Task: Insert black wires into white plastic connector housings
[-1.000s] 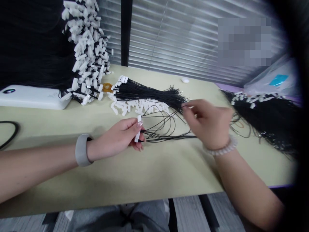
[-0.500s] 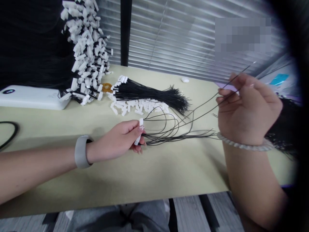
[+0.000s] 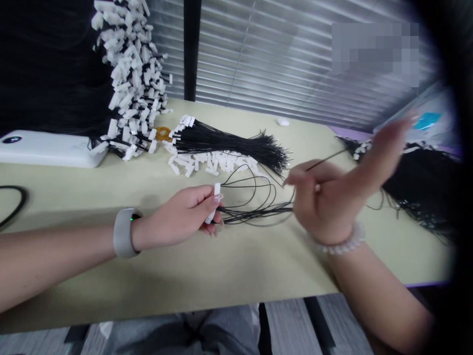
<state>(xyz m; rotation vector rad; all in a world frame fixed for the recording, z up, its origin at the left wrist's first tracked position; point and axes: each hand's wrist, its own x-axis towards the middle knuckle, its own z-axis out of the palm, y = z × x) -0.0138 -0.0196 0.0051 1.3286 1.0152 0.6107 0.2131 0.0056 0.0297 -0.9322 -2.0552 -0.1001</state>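
After the right hand had dropped from its raised spot back toward the table, it sat just right of the wires, blurred by motion. Thumb and forefinger looked pinched narrow on one thin black wire running up and right past the hand, while the other fingers splayed upward; blur hid the exact contact. The left hand held a white connector upright in a narrow grip and did not appear to have moved. A loose bunch of those wires ran right from the connector, some looping above the rest, and gathered toward the right hand, all of it over the table toward the front edge. Farther back lay a black wire bundle with white ends, spare connectors just in front of it, a tall heap of wired connectors at back left, and a power bank at the left.
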